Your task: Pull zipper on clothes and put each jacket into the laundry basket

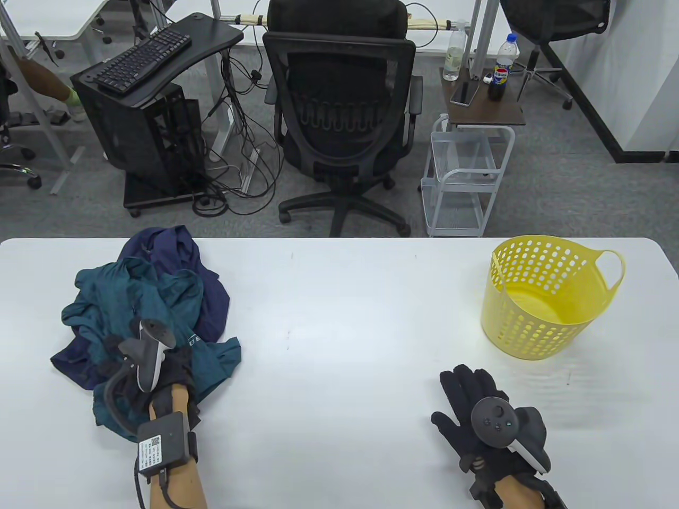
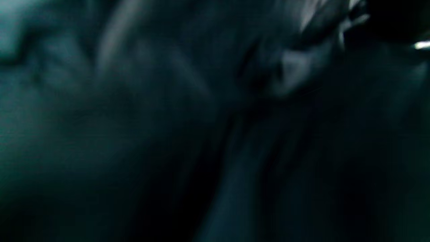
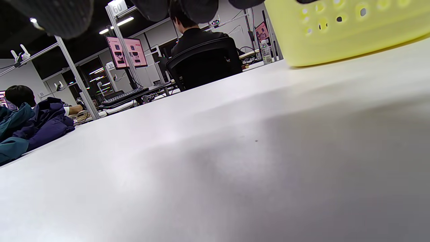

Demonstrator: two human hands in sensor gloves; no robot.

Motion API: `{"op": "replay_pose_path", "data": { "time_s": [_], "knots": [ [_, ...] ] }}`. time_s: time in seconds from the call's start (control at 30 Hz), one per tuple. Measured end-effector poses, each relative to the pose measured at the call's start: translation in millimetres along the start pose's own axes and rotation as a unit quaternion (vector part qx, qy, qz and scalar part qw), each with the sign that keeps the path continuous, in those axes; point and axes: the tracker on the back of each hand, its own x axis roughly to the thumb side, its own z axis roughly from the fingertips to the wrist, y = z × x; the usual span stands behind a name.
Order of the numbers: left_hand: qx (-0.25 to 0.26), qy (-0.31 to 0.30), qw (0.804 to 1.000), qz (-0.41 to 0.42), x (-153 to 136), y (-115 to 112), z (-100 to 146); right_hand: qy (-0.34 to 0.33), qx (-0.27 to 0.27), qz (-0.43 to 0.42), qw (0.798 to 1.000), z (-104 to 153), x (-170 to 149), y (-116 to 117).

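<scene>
The teal jacket (image 1: 175, 302) lies bunched on a navy jacket (image 1: 204, 275) at the table's (image 1: 339, 318) left side. The left hand (image 1: 140, 360) reaches into the teal cloth; I cannot tell how its fingers lie. The right hand (image 1: 488, 419) rests flat, fingers straight, near the yellow laundry basket (image 1: 546, 302), holding nothing.

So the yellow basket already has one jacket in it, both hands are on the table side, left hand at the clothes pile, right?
Not quite: the table view shows the yellow basket holding no jacket. The teal jacket and navy jacket are both in the pile by the left hand; the right hand lies flat.
</scene>
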Motion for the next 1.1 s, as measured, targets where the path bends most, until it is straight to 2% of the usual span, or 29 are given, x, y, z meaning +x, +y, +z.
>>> {"op": "replay_pose_path", "data": {
  "time_s": [0.13,0.3,0.4,0.57,0.63,0.83,0.93,1.1],
  "knots": [
    [0.082,0.004,0.994,-0.071,-4.3,-7.3,0.0,-0.006,0.008,0.005,1.0,-0.5,5.0,2.1],
    [0.139,-0.003,0.988,-0.066,-15.6,1.5,-3.3,-0.026,0.02,0.02,0.999,-0.3,20.1,10.1],
    [0.17,-0.01,0.985,-0.023,-26.3,12.7,-2.2,-0.029,0.025,0.025,0.999,-0.5,24.2,13.9],
    [0.191,-0.031,0.978,0.074,-47.4,42.8,7.5,-0.024,0.04,0.017,0.999,-1.6,21.6,18.7],
    [0.198,-0.048,0.969,0.141,-58.1,63.0,17.3,-0.023,0.044,0.016,0.999,-2.2,20.8,19.8],
    [0.241,-0.118,0.937,0.222,-72.1,117.1,57.5,-0.024,0.054,0.003,0.998,-2.0,21.1,21.2],
    [0.268,-0.176,0.917,0.237,-69.3,142.5,89.9,-0.024,0.056,0.004,0.998,-1.8,21.6,20.8],
    [0.294,-0.275,0.884,0.238,-50.4,163.5,142.0,-0.021,0.055,-0.004,0.998,-1.6,18.8,19.0]
  ]
}}
